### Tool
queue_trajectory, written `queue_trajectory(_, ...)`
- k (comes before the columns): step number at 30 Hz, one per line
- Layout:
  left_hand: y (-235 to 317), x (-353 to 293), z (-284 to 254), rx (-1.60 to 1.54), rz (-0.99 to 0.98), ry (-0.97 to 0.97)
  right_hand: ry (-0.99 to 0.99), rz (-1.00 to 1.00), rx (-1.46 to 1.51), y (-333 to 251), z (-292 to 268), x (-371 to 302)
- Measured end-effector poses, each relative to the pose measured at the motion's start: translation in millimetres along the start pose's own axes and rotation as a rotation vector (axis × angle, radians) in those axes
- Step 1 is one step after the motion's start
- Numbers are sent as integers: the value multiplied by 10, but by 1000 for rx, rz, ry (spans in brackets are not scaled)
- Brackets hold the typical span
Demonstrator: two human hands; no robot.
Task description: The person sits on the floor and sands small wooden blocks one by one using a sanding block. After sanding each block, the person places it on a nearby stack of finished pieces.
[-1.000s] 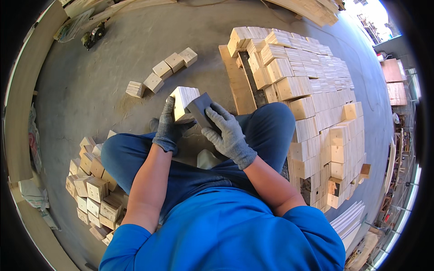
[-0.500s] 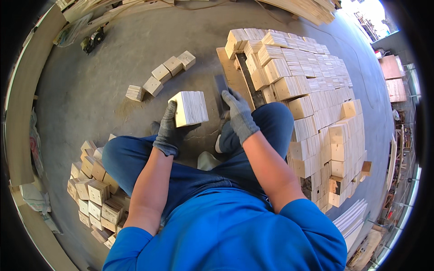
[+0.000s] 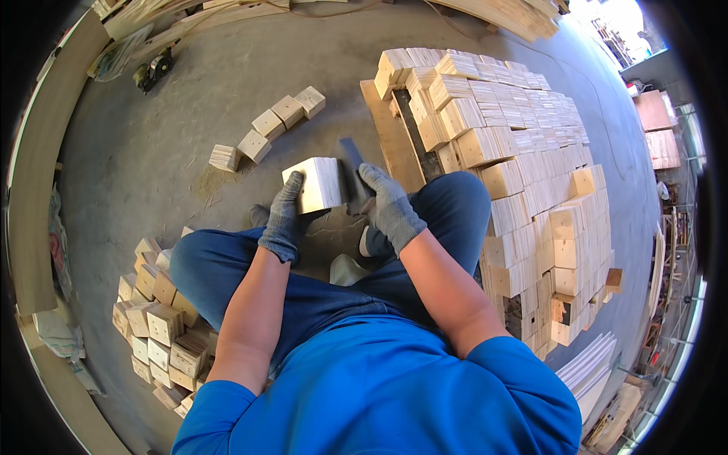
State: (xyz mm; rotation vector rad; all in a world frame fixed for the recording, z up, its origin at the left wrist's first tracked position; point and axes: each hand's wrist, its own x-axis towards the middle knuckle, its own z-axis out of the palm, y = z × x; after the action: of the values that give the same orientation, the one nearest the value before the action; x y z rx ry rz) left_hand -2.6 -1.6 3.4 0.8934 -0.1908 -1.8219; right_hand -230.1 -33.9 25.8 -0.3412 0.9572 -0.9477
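My left hand (image 3: pixel 282 224), in a grey knit glove, grips a pale wooden block (image 3: pixel 317 186) above the floor between my knees. The block has a smooth face toward the left and layered, stripy edges on its right side. My right hand (image 3: pixel 392 203), gloved the same way, is closed around a dark flat sheet (image 3: pixel 352 168), which looks like sandpaper. The sheet stands close along the block's right side; whether it touches cannot be made out. My right fingertips are partly hidden behind the sheet.
Ahead on the concrete floor lies a short row of blocks (image 3: pixel 268 123). A large stack of blocks (image 3: pixel 523 144) stands on a pallet at the right, close to my knee. Another pile (image 3: pixel 163 322) sits by my left knee. A dark power tool (image 3: pixel 155 70) lies far left.
My right hand has brought the dark sheet leftward, from a gap away to right beside the block. The block has tilted slightly and dropped a little in my left hand.
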Motion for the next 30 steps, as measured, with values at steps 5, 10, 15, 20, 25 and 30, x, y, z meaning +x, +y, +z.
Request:
queue_trajectory(5,140,-15,-85,15,154,53,76,126,-124,279,-27,-322)
queue_trajectory(10,208,-17,-49,194,293,230,176,58,-148,259,-140,-281)
queue_trajectory(15,240,-108,121,644,522,117,153,-168,-248,132,-344,-160)
queue_trajectory(20,103,-46,-63,932,675,47,19,-312,-591,-138,-271,-340)
queue_trajectory(25,73,-24,-86,1380,728,69,-124,-492,-1043,-312,-236,-428)
queue_trajectory(30,-10,-104,154,1522,532,56,-196,-647,-1283,-276,88,-425)
